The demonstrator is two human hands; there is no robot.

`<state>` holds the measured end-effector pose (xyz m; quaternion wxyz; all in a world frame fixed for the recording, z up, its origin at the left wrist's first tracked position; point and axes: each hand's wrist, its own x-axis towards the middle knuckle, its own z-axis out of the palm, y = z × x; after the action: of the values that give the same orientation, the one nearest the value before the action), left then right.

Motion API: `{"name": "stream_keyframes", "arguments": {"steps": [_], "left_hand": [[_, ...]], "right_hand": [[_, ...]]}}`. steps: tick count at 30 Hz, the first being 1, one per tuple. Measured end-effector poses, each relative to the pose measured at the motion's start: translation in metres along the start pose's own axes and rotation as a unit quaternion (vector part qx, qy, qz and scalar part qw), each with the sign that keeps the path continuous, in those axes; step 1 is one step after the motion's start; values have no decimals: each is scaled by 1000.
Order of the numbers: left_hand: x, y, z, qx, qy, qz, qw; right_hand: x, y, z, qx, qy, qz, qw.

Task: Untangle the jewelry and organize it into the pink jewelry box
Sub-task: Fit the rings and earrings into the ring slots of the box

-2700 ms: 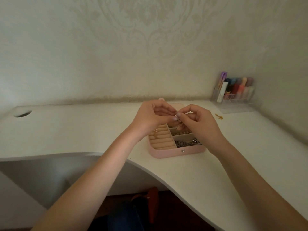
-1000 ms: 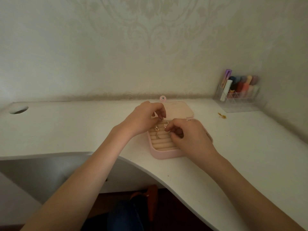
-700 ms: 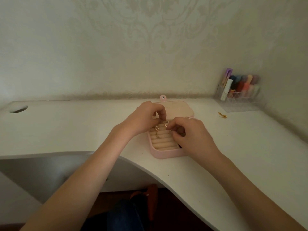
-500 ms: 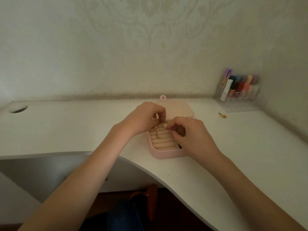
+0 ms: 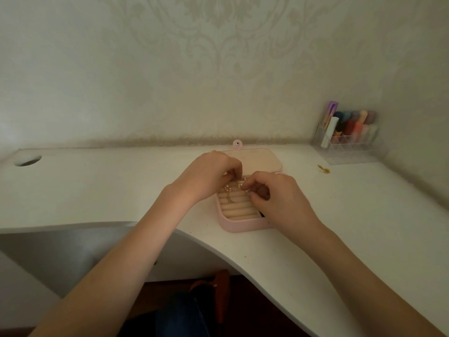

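Against the frame from nearly three seconds back, I see both hands lower now: then they were raised above the box with a small piece held between them, and now they sit down at the far end of the ring rolls. Over the last half second almost nothing has shifted.

My left hand (image 5: 209, 176) is curled, its fingers (image 5: 234, 171) bent down and pinching at a fine gold piece of jewelry (image 5: 229, 190) that lies across the cushioned rolls. My right hand (image 5: 274, 198) is curled too, its fingertips (image 5: 246, 186) pressed together on the other end of the same piece; I cannot tell how much of it they hold.

The pink jewelry box (image 5: 240, 226) sits open on the white bench (image 5: 97, 190), near its curved front edge. Its shell is smooth with rounded corners; the inside on the left is a row of soft cream ridged rolls (image 5: 239, 210). The right compartments are hidden under my right hand. The lid (image 5: 257, 160) lies flat behind, with a round snap tab (image 5: 237, 144) at its far edge.

A small tangle of gold chain (image 5: 323, 169) lies on the bench well to the right, near a clear plastic organizer (image 5: 349, 144) holding coloured tubes. The wall behind has pale damask-patterned wallpaper (image 5: 218, 57).
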<state>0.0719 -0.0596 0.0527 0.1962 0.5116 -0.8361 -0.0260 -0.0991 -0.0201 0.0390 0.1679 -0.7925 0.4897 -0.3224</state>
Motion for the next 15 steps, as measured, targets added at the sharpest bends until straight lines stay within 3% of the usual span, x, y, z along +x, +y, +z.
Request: {"name": "stream_keyframes", "arguments": {"steps": [6, 15], "left_hand": [[7, -3, 4, -26, -12, -12, 1000], [12, 5, -2, 61, -16, 20, 998]], "right_hand": [[1, 2, 0, 6, -2, -4, 1000], [1, 4, 2, 7, -4, -7, 1000]]}}
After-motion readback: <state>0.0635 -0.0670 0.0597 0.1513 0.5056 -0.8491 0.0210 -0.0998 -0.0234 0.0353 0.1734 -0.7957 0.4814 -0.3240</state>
